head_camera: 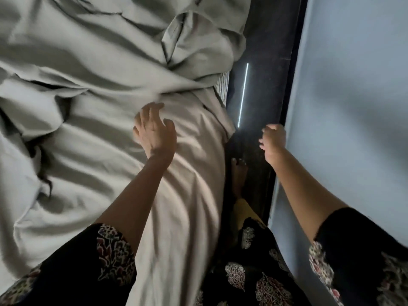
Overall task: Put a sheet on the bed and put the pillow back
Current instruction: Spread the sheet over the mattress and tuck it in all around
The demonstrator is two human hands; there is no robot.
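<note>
1. Fingers (150, 111) of the left hand (154, 131) are spread and relaxed over the sheet (99, 85), gripping nothing, probably to smooth it flat
2. Right hand (272, 143), loosely curled and empty, is up beside the wall (353, 107), likely for balance in the narrow gap
3. Sheet lies crumpled across the bed, hanging over its near edge; a strip of striped mattress (221, 89) shows bare
4. Pillow is not in view

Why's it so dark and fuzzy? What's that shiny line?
Head view: the room is dim, so the grey sheet shows deep shadowy folds; the left hand and right hand look soft with blur; the thin bright line is likely glare on the glossy dark floor.
</note>
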